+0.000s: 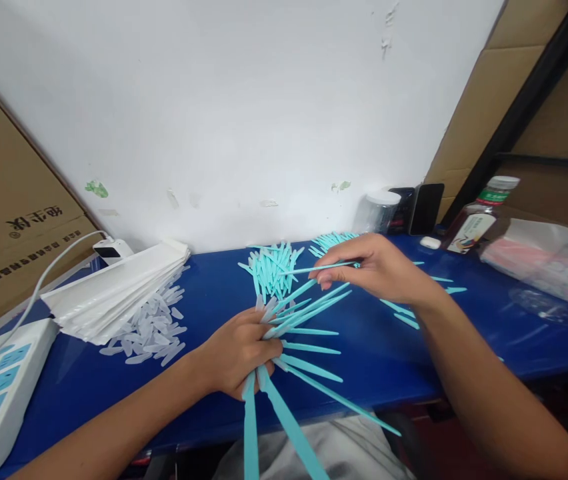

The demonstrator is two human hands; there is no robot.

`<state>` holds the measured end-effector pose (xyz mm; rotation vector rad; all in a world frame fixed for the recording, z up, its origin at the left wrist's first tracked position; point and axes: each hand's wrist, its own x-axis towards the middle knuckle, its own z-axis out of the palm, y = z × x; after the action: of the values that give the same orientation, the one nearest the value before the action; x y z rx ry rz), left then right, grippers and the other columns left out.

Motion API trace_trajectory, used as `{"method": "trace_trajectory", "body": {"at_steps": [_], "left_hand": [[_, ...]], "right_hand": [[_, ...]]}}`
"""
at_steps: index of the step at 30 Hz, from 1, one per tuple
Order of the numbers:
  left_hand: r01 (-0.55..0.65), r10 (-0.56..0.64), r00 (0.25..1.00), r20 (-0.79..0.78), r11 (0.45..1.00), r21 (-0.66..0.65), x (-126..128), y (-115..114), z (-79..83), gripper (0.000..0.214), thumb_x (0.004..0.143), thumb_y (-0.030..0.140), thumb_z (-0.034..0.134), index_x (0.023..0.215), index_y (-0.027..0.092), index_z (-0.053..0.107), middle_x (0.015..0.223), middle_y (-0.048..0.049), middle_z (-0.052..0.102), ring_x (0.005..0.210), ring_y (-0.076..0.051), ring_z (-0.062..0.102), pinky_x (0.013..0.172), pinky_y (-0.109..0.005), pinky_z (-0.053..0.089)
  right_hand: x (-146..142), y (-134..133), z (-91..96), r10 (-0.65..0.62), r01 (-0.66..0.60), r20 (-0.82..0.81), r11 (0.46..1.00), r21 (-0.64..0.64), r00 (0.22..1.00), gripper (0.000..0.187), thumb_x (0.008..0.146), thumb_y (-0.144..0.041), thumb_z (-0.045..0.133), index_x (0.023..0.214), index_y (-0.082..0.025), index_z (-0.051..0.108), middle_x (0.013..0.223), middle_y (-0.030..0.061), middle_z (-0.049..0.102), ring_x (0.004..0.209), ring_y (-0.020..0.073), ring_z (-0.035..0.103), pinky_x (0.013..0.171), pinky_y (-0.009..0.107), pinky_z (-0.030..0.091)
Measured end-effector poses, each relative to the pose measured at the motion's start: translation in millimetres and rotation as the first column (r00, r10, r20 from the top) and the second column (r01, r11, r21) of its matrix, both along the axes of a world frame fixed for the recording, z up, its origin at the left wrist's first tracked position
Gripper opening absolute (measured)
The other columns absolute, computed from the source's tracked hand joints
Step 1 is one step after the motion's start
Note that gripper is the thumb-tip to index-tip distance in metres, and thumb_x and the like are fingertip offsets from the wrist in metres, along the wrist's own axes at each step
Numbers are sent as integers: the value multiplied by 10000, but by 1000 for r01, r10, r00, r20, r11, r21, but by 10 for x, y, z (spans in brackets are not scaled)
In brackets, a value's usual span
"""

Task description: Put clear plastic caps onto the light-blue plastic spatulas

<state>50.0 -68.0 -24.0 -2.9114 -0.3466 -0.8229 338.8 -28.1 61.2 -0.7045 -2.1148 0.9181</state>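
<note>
My left hand [241, 350] is closed around a fan of turquoise eyebrow razors [314, 368] with translucent caps at the gripped ends. Their thin handles spread to the right and down toward the table's front edge. Just right of it, my right hand [379, 270] pinches one slim turquoise razor [298, 271] between thumb and fingers, its tip pointing left. Behind the hands lies a heap of turquoise razors [275, 267], some with caps on. Another pile of razors [331, 241] is partly hidden by my right hand. Left of my left hand, loose translucent caps [151, 327] lie heaped.
White paper sleeves [124, 287] are stacked beside the caps. A power strip [1, 393] and a small white device [113, 251] stand at left. A lidded jar [379, 210], phones [427, 208], a bottle [484, 213] and a pink packet [529, 257] occupy the right side.
</note>
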Motion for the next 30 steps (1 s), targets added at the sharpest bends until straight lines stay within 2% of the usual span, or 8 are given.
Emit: {"method": "trace_trajectory", "body": {"at_steps": [7, 12, 15, 18, 22, 24, 26, 30], "left_hand": [[-8, 6, 999, -52, 999, -40, -16, 13, -18, 146, 879, 145, 447, 754, 221, 437, 622, -14, 496, 590, -204, 489, 681, -363, 424], [4, -4, 1000, -5, 1000, -31, -13, 12, -45, 138, 881, 151, 448, 762, 219, 430, 643, -11, 504, 587, -192, 467, 690, -360, 420], [10, -10, 1000, 13, 1000, -21, 5, 21, -37, 151, 889, 155, 448, 755, 219, 423, 644, -14, 498, 603, -193, 480, 672, -346, 408], [7, -7, 999, 42, 1000, -6, 23, 32, -7, 162, 872, 107, 439, 753, 216, 431, 649, -16, 495, 611, -192, 475, 653, -340, 405], [43, -45, 995, 93, 999, 16, 29, 34, 6, 160, 867, 93, 421, 766, 215, 446, 659, -27, 495, 616, -197, 455, 639, -344, 405], [58, -62, 993, 96, 998, 37, 27, 24, -3, 151, 887, 119, 416, 777, 215, 454, 660, -32, 484, 621, -205, 457, 634, -350, 403], [52, -57, 995, 80, 997, 57, 25, 11, -13, 150, 915, 157, 419, 783, 212, 463, 662, -34, 469, 631, -215, 469, 637, -359, 407], [43, -46, 998, 52, 997, 70, 28, -5, -21, 154, 939, 189, 422, 795, 208, 472, 699, -45, 486, 658, -229, 484, 670, -376, 433]], "right_hand": [[-167, 20, 400, 151, -171, 200, 982, 83, 968, 184, 946, -366, 738, 968, -226, 856, 891, 58, 807, 798, 213, 748, 718, 321, 581], [-287, 42, 391, 205, -226, 230, 972, 68, 952, 212, 964, -366, 715, 934, -203, 848, 876, 55, 799, 786, 193, 733, 715, 300, 553], [-261, 69, 299, 187, -195, 193, 980, 24, 963, 243, 961, -408, 714, 934, -203, 843, 892, 56, 797, 777, 189, 713, 683, 293, 524], [-168, 146, 236, 116, -126, 138, 990, 66, 984, 324, 968, -493, 688, 985, -206, 837, 856, 54, 761, 713, 169, 641, 616, 290, 459], [22, 353, 162, -176, 180, -43, 970, 163, 984, 533, 1022, -639, 507, 970, -194, 795, 550, -31, 418, 504, 118, 349, 515, 299, 288], [100, 446, 111, -175, 175, -10, 980, 97, 985, 624, 1043, -681, 393, 1002, -185, 769, 565, -44, 320, 513, 120, 285, 521, 306, 272], [141, 494, 65, -97, 96, 66, 995, 24, 993, 619, 1051, -678, 369, 1065, -182, 739, 617, -37, 375, 551, 123, 318, 543, 296, 308], [149, 478, 35, 1, -8, 188, 999, 38, 982, 437, 977, -597, 622, 1009, -176, 736, 803, 29, 636, 699, 144, 500, 643, 281, 405]]}}
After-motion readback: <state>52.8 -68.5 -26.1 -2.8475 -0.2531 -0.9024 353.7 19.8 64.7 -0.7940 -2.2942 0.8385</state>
